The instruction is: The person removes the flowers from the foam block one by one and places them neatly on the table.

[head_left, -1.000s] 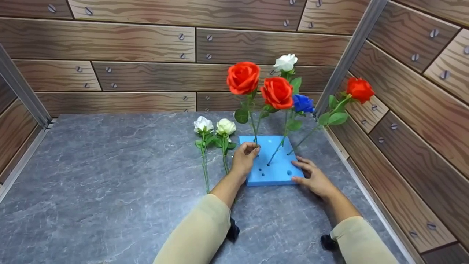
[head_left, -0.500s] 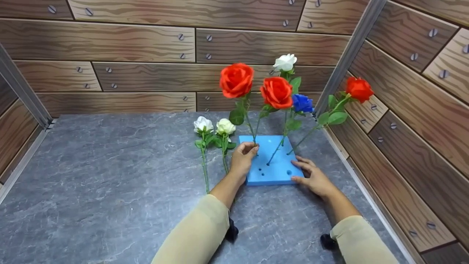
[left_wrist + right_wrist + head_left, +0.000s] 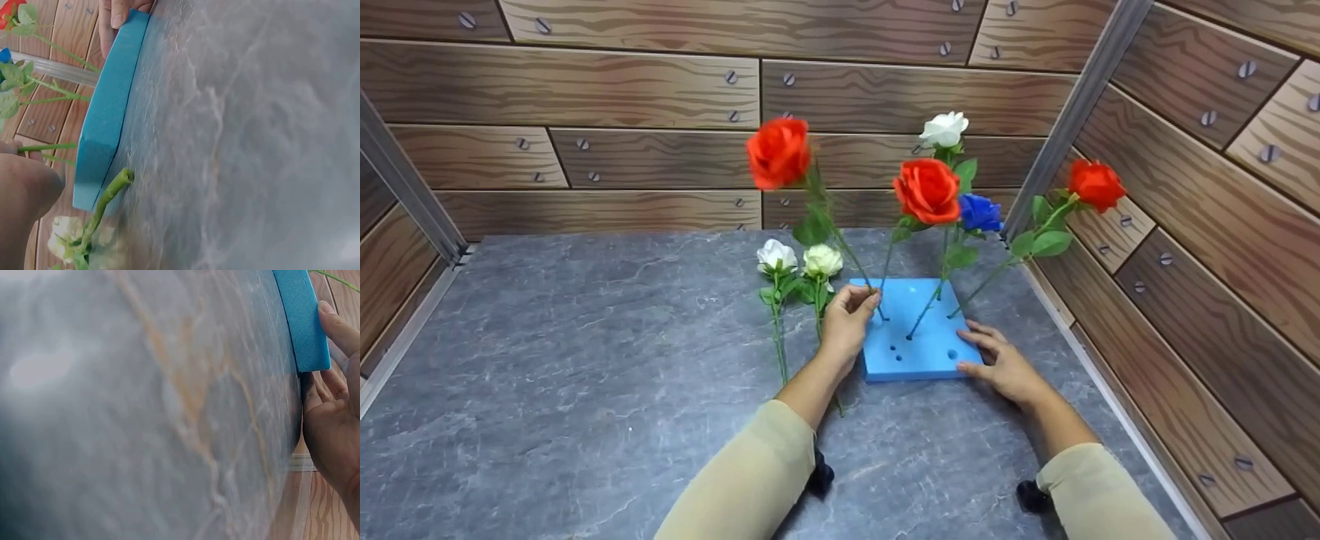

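Note:
In the head view, my left hand [image 3: 846,321] pinches the stem of a red rose [image 3: 778,153] low down. That rose leans left, and its stem end meets the top of the blue foam block [image 3: 915,365] at a hole. My right hand [image 3: 1001,364] holds the block's right front corner; in the right wrist view its thumb [image 3: 337,326] lies on the top face, with other fingers by the side. A second red rose [image 3: 928,190], a third red rose [image 3: 1097,184], a blue rose [image 3: 980,212] and a white rose [image 3: 944,130] stand over the block.
Another white rose [image 3: 777,256] and a cream rose [image 3: 822,260] lie on the grey marbled table [image 3: 585,360], left of the block. The cream rose's stem passes under my left forearm. Wood-patterned walls [image 3: 645,90] stand behind and at both sides.
The red rose in my left hand has swung left and now leans outward. My left hand has shifted slightly left with its stem. My right hand and the block have stayed in place.

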The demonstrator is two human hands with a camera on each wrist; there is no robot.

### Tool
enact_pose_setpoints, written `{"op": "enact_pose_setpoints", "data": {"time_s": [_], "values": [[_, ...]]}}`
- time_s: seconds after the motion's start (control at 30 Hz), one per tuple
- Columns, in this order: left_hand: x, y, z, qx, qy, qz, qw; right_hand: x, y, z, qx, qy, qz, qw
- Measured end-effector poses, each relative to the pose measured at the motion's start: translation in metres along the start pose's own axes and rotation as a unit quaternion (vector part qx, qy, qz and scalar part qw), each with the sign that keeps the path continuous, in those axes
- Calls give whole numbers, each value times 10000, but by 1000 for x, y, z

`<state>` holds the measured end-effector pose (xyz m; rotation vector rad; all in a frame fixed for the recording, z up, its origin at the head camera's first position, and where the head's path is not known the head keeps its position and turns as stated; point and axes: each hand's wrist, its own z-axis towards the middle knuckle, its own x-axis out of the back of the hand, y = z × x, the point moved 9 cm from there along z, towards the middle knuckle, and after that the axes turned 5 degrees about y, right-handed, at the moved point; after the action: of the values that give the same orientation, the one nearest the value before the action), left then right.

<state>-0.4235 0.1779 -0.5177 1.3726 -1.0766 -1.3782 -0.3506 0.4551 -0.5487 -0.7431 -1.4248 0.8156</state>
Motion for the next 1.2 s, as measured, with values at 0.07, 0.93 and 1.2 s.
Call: {"op": "enact_pose_setpoints", "data": {"time_s": [0.07, 0.93, 1.2], "values": [[1, 1, -1, 131, -97, -157, 9997, 0, -2, 0, 7, -15, -32, 10000], [21, 26, -23, 21, -433, 444, 9981, 0, 0, 2, 75, -66, -18, 9999], [31, 29, -31, 195, -459, 560, 9972, 0, -1, 2, -22, -119, -117, 9999]]}}
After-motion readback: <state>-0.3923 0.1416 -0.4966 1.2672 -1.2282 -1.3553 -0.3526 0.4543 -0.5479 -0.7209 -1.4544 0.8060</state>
